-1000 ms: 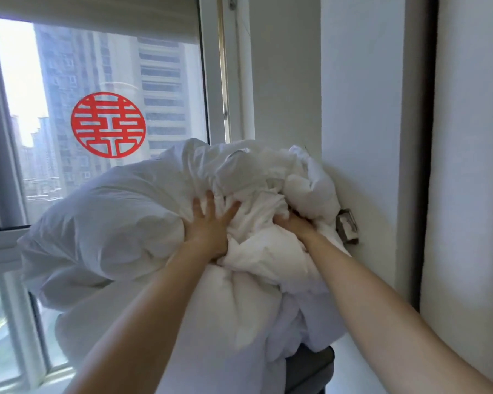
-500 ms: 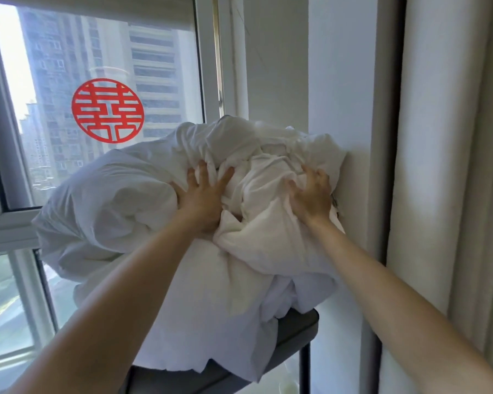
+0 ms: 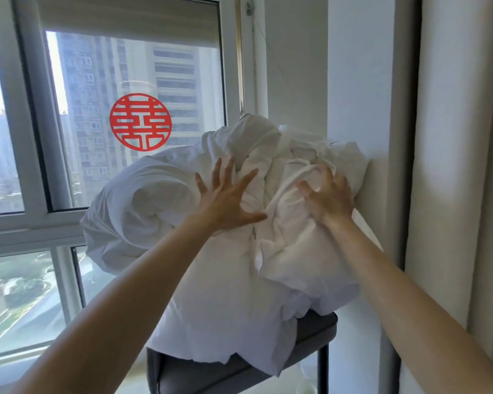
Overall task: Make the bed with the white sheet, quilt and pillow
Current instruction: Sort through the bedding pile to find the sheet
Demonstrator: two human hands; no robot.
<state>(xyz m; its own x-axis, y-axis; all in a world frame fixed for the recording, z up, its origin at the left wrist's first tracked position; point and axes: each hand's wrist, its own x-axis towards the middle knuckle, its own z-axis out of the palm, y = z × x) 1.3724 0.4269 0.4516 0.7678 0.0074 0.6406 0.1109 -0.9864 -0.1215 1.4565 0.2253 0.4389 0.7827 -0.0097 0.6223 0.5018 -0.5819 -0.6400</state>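
A big crumpled heap of white bedding (image 3: 182, 251) is piled on a dark grey chair (image 3: 239, 373), leaning against the window and the wall corner. I cannot tell sheet, quilt and pillow apart in the heap. My left hand (image 3: 225, 200) is spread flat, fingers apart, against the middle of the heap. To its right, my right hand (image 3: 329, 197) has its fingers apart and curled, its fingertips on the folds of the heap's right part. Neither hand grips any cloth. No bed is in view.
A large window (image 3: 125, 137) with a red round paper cut (image 3: 140, 122) fills the left side. The white wall (image 3: 353, 81) and a pale curtain (image 3: 453, 194) stand close on the right. One chair leg (image 3: 323, 365) drops at the lower right.
Both hands have let go of the bedding and opened their fingers; before, they were pressed into its folds. The view has pulled back, showing more of the chair.
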